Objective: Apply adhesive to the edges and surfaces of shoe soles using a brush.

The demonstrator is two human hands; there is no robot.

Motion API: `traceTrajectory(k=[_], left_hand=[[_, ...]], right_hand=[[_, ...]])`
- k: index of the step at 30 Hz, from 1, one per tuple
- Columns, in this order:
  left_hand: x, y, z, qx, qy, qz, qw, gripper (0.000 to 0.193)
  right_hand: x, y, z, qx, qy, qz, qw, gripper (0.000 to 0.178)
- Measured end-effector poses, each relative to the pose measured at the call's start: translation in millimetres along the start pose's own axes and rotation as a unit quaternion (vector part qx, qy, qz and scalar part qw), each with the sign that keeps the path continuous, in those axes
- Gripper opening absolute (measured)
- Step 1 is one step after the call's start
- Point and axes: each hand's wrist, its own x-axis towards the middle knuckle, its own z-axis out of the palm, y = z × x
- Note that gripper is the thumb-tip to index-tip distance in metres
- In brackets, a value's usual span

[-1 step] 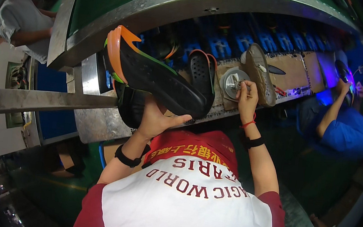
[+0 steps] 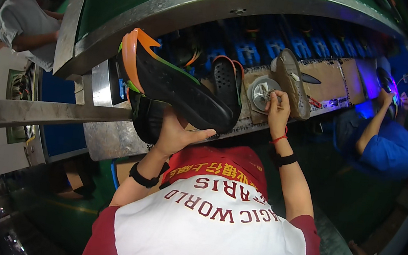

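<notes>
In my left hand (image 2: pixel 175 133) is a black shoe sole (image 2: pixel 183 90) with orange and green edging, gripped from below with the thumb along its near end. It is tilted, orange end up and to the left. My right hand (image 2: pixel 279 106) is over a round metal dish (image 2: pixel 259 94) with its fingertips pinched together. Whatever they pinch is too small to make out. Some pale bits lie in the dish. Between the dish and the held sole stands a dark sole with a dotted surface (image 2: pixel 224 79). A beige sole (image 2: pixel 291 82) leans just right of the dish.
Brown cardboard (image 2: pixel 329 82) covers the bench, with a dark blade-like piece (image 2: pixel 311 79) and a red-handled tool (image 2: pixel 314 102) near it. A metal beam (image 2: pixel 52 116) juts in from the left. Blue holders (image 2: pixel 246 53) line the back. A person in blue (image 2: pixel 390 143) works at the right.
</notes>
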Motion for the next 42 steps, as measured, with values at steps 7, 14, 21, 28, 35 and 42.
traceTrajectory(k=[7, 14, 21, 28, 35, 42], left_hand=[[0.8, -3.3, 2.1, -0.08, 0.016, -0.03, 0.996, 0.083], [18.3, 15.3, 14.3, -0.145, -0.034, -0.051, 0.987, 0.104], [18.8, 37.5, 22.3, -0.172, -0.092, -0.091, 0.977, 0.106], [21.7, 53.4, 35.4, -0.164, -0.127, -0.083, 0.975, 0.109], [20.0, 56.2, 37.4, -0.179, -0.132, -0.091, 0.971, 0.108], [18.9, 56.2, 36.4, -0.171, -0.138, -0.094, 0.971, 0.109]], right_hand=[[-0.9, -17.2, -2.9, 0.027, 0.005, -0.01, 1.0, 0.008], [-4.4, -49.3, -26.5, 0.107, -0.019, -0.004, 0.994, 0.008], [-35.0, -173.0, -50.8, 0.248, -0.017, -0.025, 0.968, 0.013], [-47.0, -188.3, -55.5, 0.317, -0.109, -0.049, 0.941, 0.01], [-47.3, -190.2, -53.8, 0.32, -0.128, -0.04, 0.938, 0.01], [-46.0, -188.7, -50.2, 0.311, -0.133, -0.043, 0.94, 0.011]])
